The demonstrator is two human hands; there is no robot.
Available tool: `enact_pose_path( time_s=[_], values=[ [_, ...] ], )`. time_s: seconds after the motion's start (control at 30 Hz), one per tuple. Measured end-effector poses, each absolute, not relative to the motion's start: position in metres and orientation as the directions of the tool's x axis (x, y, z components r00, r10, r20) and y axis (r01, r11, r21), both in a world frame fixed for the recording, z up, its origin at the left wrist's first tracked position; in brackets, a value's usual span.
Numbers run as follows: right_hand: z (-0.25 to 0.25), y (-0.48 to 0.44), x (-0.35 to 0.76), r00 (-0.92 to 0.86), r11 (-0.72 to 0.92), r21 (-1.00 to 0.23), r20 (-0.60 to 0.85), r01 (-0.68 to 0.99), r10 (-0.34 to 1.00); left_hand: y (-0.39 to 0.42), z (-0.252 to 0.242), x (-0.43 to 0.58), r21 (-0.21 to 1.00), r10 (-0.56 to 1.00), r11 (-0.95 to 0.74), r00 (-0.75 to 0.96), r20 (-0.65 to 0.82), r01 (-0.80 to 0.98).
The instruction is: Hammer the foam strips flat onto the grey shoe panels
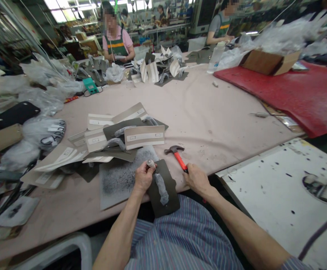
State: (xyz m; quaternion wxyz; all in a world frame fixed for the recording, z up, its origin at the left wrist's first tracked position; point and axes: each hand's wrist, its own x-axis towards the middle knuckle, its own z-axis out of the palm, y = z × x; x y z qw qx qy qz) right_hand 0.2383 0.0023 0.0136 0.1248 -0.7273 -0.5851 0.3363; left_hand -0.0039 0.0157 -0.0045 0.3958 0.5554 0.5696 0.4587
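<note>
My right hand (pixel 197 179) is wrapped round the black grip end of a claw hammer (pixel 179 157) with a red handle. The hammer's head lies on or just above the cloth-covered table. In my left hand (pixel 144 176), thumb and fingers pinch a short tool with a pale, round top (pixel 150 163); its lower end is hidden. Below it is a dark grey-green panel (pixel 167 180) with a plastic-wrapped handle (pixel 161 188), overhanging the table's front edge towards my lap. A speckled grey board (pixel 118 183) lies partly under the panel and my left hand.
Similar panels (pixel 144 137) are heaped to the left. Plastic bags (pixel 36 131) crowd the left side. A red sheet (pixel 278 86) carries an open cardboard box (pixel 267 62) at right, above a white table (pixel 287 187). A co-worker (pixel 118 41) sits across the table.
</note>
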Motion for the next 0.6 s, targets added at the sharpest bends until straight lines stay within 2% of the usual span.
enact_pose_path(
  time_s=[0.07,0.17,0.27,0.33,0.4,0.47,0.53,0.57,0.6],
  values=[
    [0.019,0.013,0.238,0.064,-0.406,-0.672,-0.473,0.619,0.879,0.018,-0.001,-0.004,0.938,0.996,-0.08,-0.018,0.091,0.338],
    [0.03,0.024,0.236,-0.076,-0.5,-0.729,-0.597,0.468,0.799,0.024,0.007,-0.007,0.902,0.991,-0.127,0.091,0.098,0.412],
    [0.045,0.025,0.23,-0.181,-0.563,-0.756,-0.637,0.335,0.749,0.031,0.014,-0.012,0.892,0.979,-0.149,0.192,0.071,0.427],
    [0.059,0.019,0.225,-0.169,-0.571,-0.774,-0.623,0.275,0.764,0.033,0.016,-0.014,0.894,0.972,-0.154,0.229,0.06,0.42],
    [0.076,0.01,0.222,-0.124,-0.447,-0.85,-0.494,0.279,0.861,0.031,0.014,-0.015,0.893,0.971,-0.158,0.232,0.062,0.422],
    [0.09,-0.001,0.222,-0.077,-0.146,-0.908,-0.191,0.393,0.978,0.026,0.01,-0.013,0.878,0.977,-0.163,0.196,0.081,0.449],
    [0.098,-0.012,0.225,-0.097,0.172,-0.804,0.142,0.569,0.985,0.02,0.007,-0.011,0.865,0.982,-0.173,0.154,0.112,0.471],
    [0.099,-0.017,0.227,-0.142,0.267,-0.712,0.231,0.65,0.962,0.018,0.005,-0.01,0.862,0.982,-0.181,0.138,0.13,0.474],
    [0.099,-0.021,0.229,-0.207,0.325,-0.616,0.257,0.717,0.944,0.016,0.004,-0.008,0.86,0.981,-0.188,0.127,0.144,0.474]
  ],
)
